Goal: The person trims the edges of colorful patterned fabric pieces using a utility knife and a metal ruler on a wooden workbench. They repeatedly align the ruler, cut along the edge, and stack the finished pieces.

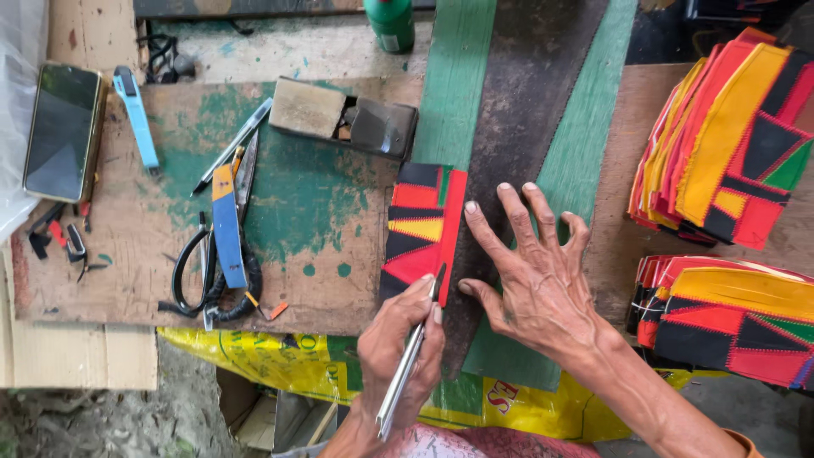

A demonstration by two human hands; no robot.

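My left hand (398,348) grips a slim silver pen-like tool (407,365). Its dark tip touches the right edge of a black, red, yellow and green patchwork strip (417,229). My right hand (534,271) lies flat with fingers spread on a dark rusty saw blade (521,102). The blade runs slantwise along the strip's right edge, over a green board (462,76). The strip rests on a worn wooden board with green paint (314,212).
Two stacks of similar patchwork pieces (729,136) (738,318) sit at the right. On the left lie a phone (61,127), a light blue cutter (138,119), black scissors (212,271), a blue and yellow knife (227,225) and a pen (231,146). A tan block (307,108) and a green bottle (390,21) stand behind.
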